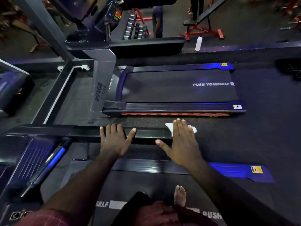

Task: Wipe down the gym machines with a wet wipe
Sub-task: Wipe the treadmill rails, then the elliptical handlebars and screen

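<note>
Wet wipe, one white sheet, lies pressed under the right hand on a dark handrail. White corners of it show on both sides of the fingers, at their left edge and past the little finger. The right hand is flat and spread wide, palm down, thumb stretched toward the left hand.

The left hand rests on the same handrail, just left of the right hand, also flat and open, fingers together and thumb angled out to the right. It holds nothing. The two thumbs point at each other with a stretch of bare rail between them.

Two treadmills are in view. One treadmill lies beyond both hands, its belt printed "PUSH YOURSELF", with one grey upright post ahead of the left hand. The nearer treadmill sits below the forearms; the person stands on its belt, and one bare foot shows beneath the right forearm. Each treadmill has blue-lit side rails with yellow stickers.

Far beyond the hands stand one white bottle, one rack of dumbbells, one red-framed bench, and two other people, seen only partly.
</note>
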Demonstrator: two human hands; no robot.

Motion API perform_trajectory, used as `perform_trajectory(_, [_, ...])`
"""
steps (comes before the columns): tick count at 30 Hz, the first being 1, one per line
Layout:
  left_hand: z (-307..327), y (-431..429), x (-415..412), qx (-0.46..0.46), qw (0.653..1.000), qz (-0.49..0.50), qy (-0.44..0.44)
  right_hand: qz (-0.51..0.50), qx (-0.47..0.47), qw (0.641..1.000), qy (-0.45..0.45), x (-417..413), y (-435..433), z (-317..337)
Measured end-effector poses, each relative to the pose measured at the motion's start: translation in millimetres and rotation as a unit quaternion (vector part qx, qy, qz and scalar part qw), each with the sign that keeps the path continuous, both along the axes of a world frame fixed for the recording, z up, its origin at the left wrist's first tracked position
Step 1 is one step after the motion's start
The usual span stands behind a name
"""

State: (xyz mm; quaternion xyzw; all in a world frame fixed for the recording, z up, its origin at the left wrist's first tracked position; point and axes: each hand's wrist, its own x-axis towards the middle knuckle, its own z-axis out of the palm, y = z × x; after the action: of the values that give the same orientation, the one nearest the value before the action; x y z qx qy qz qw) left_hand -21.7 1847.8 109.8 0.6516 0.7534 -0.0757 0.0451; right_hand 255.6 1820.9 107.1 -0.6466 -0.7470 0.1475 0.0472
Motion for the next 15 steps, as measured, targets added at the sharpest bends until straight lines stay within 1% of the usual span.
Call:
perform_trajectory(4, [4.1,2.0,2.1,-0.004,1.0,0.006,0.012,0.112,0.039,0.993,-0.011,1.5,-16.6,-7.3])
perform_trajectory(5, [2.3,1.6,3.1,0.006,1.0,0.011,0.013,0.129,0.047,0.99,-0.01,10.2,-23.4,-7.5])
perform_trajectory(7, [-1.1,2.2,6.9,0.034,0.999,0.025,0.006,0.124,0.075,0.989,0.003,29.0,-34.9,-6.8])
perform_trajectory(9, [-1.5,5.4,12.3,0.063,0.997,0.049,-0.008,0.091,0.084,0.992,0.036,42.2,-39.5,-6.2])
perform_trajectory(10, [-1.6,7.7,15.3,0.078,0.994,0.068,-0.015,0.074,0.073,0.993,0.053,44.3,-38.5,-6.9])
perform_trajectory(12, [-2.6,14.6,22.4,0.097,0.989,0.108,-0.035,0.009,0.019,0.993,0.113,40.3,-24.0,-14.0])
perform_trajectory(13, [-3.8,18.5,26.3,0.1,0.986,0.126,-0.05,-0.04,-0.024,0.984,0.174,34.7,-11.5,-14.5])
perform_trajectory(14, [-5.0,22.1,30.4,0.102,0.982,0.146,-0.065,-0.091,-0.065,0.965,0.236,31.3,1.8,-14.0])
perform_trajectory(15, [-6.4,25.2,34.2,0.107,0.977,0.167,-0.083,-0.132,-0.084,0.945,0.287,31.4,13.4,-11.5])
